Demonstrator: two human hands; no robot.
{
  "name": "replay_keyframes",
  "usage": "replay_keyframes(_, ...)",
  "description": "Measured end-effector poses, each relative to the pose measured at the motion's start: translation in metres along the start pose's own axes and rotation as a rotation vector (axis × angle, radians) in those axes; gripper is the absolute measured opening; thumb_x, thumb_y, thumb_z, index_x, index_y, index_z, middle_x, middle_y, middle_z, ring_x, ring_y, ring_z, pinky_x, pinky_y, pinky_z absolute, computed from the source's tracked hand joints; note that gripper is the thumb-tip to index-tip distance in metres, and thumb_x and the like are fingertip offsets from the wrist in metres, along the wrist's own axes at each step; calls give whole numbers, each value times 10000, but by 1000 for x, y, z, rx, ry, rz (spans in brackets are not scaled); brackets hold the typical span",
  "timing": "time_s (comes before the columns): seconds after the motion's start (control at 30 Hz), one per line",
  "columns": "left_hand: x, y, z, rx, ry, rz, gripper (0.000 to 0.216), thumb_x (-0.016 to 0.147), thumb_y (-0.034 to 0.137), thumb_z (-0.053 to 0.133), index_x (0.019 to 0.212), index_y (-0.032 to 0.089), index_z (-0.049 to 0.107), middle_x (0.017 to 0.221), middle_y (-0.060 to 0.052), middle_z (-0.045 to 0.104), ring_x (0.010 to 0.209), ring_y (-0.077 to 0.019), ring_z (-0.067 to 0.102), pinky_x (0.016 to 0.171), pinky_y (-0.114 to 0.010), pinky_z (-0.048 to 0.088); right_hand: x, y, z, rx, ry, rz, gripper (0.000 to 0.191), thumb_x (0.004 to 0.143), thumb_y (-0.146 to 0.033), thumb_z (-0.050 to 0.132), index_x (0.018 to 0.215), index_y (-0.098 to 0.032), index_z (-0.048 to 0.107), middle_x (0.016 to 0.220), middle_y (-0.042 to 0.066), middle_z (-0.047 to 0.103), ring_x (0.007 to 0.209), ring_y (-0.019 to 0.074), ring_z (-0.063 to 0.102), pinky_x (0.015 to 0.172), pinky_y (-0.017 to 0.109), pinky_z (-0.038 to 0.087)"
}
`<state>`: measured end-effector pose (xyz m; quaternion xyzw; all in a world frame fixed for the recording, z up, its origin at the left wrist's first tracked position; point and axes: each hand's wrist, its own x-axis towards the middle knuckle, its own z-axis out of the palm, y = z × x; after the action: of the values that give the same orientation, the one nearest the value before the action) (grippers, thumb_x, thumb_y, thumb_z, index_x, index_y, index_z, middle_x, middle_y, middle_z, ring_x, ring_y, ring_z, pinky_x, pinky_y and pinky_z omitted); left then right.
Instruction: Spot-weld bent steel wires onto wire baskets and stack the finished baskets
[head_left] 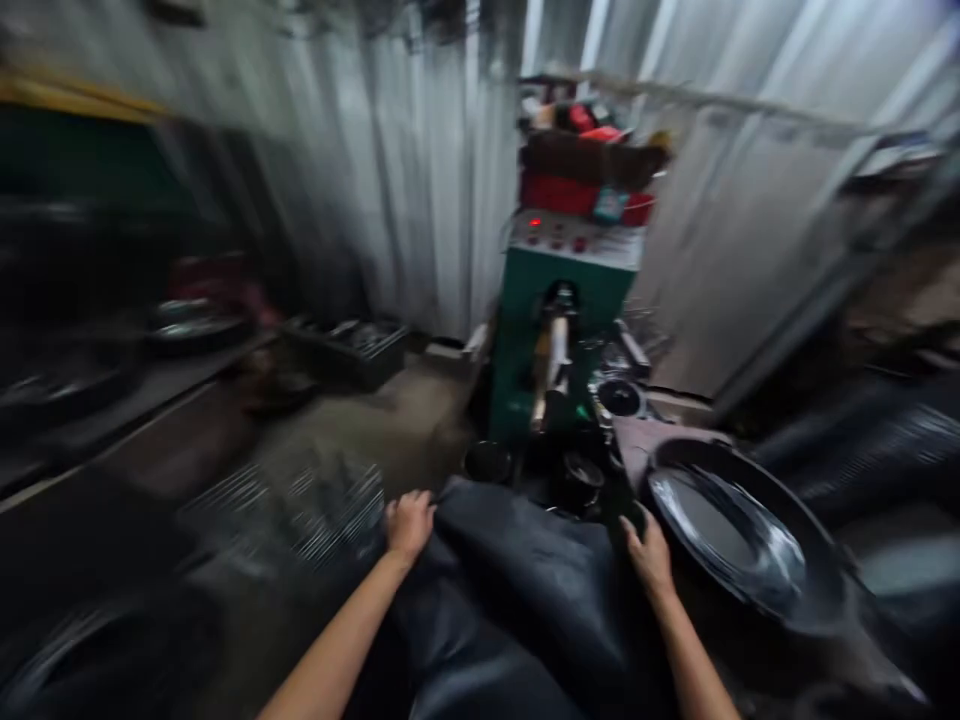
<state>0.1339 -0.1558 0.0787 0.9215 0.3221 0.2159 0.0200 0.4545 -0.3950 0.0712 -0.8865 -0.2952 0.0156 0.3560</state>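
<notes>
Inside a corrugated-metal shed, I had both hands in view, and the edges of the frame were smeared with blur. My left hand [409, 525] was curled narrow over the top of a black rubber bundle [517, 570], knuckles up and fingers closed down onto it. That bundle filled the bottom middle of the view, right between my 2 forearms, though I could not tell exactly what it was. My right hand [649, 560] was narrow too, its fingers [631, 528] hooked at the bundle's far edge against something dark, and I could not tell whether they truly gripped.

Just beside that hand, a large black tyre [724, 530] lay tilted, with a shiny inner rim catching the light. Ahead of my hands sat 2 small round black cups [487, 462] [581, 480], both close to the foot of a green machine [566, 340]. The machine carried a pale control panel [577, 238] with red lights and buttons, and a red box [559, 192] stood on top under a brown pad [592, 158]. Off to the left, a black crate of parts [349, 352] sat on the floor near the corrugated wall [420, 170]. Another tyre [97, 650] showed blurred at bottom left.
</notes>
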Motion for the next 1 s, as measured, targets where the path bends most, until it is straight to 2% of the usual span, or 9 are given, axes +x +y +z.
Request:
replay_keyframes(0.07, -23, -18, 12, 65, 10, -215, 240, 862, 192, 430, 1030, 198, 602, 1032, -128, 608, 956, -257, 578, 801, -437, 462, 7, 2, 26, -27, -40, -91, 570, 736, -491, 417, 1154, -116, 515, 1192, 159, 560, 1125, 281, 508, 974, 413, 384)
replay_keyframes(0.13, -36, -33, 17, 122, 48, -350, 326, 856, 198, 394, 1127, 207, 575, 1169, -176, 557, 1101, -320, 503, 891, -523, 383, -3, 10, 49, -128, -226, -99, 497, 729, -483, 403, 1042, -143, 585, 1092, 140, 620, 1056, 284, 555, 922, 408, 427)
replay_keyframes(0.23, -48, -66, 6, 242, 146, -622, 407, 878, 298, 355, 1234, 157, 495, 1284, -214, 467, 1235, -352, 361, 936, -596, 277, -19, 22, 69, -329, -401, -91, 501, 767, -502, 330, 1012, -174, 617, 1092, 118, 628, 1055, 294, 550, 909, 418, 427)
replay_keyframes(0.33, -62, -111, -15, 282, -44, -879, 411, 898, 382, 307, 1099, 163, 591, 1098, -184, 609, 1100, -324, 499, 910, -554, 289, -17, 25, 75, -406, -461, -73, 577, 784, -531, 264, 1085, -168, 598, 1153, 118, 600, 1087, 292, 533, 916, 405, 422)
replay_keyframes(0.4, -73, -137, -24, 246, -245, -924, 391, 894, 405, 320, 974, 198, 641, 888, -131, 682, 904, -288, 602, 878, -511, 312, -9, 23, 76, -416, -498, -58, 600, 781, -548, 249, 1089, -167, 596, 1164, 117, 595, 1089, 287, 535, 905, 386, 434)
replay_keyframes(0.47, -84, -151, -26, 231, -321, -940, 377, 893, 417, 329, 952, 217, 643, 796, -102, 694, 811, -266, 630, 831, -457, 341, -3, 18, 77, -424, -519, -56, 602, 777, -564, 248, 1074, -176, 600, 1161, 112, 597, 1079, 285, 543, 889, 378, 446)
replay_keyframes(0.6, -101, -148, -18, 249, -327, -993, 393, 907, 416, 297, 1003, 214, 620, 808, -105, 699, 812, -259, 641, 784, -400, 353, -3, 9, 79, -436, -539, -71, 615, 779, -575, 237, 1086, -179, 593, 1160, 107, 595, 1080, 280, 538, 893, 375, 440)
replay_keyframes(0.77, -119, -133, -9, 279, -321, -1047, 423, 903, 434, 301, 944, 181, 638, 778, -138, 694, 785, -281, 646, 830, -439, 326, -8, 6, 74, -448, -548, -68, 625, 790, -574, 233, 1120, -170, 577, 1166, 106, 587, 1082, 283, 528, 895, 380, 433)
replay_keyframes(1.0, -108, -141, -27, 332, -159, -986, 418, 901, 401, 283, 896, 176, 636, 762, -112, 686, 782, -262, 623, 951, -501, 185, -6, 9, 76, -458, -524, -103, 570, 805, -544, 264, 1111, -183, 580, 1165, 107, 591, 1082, 280, 531, 892, 391, 434)
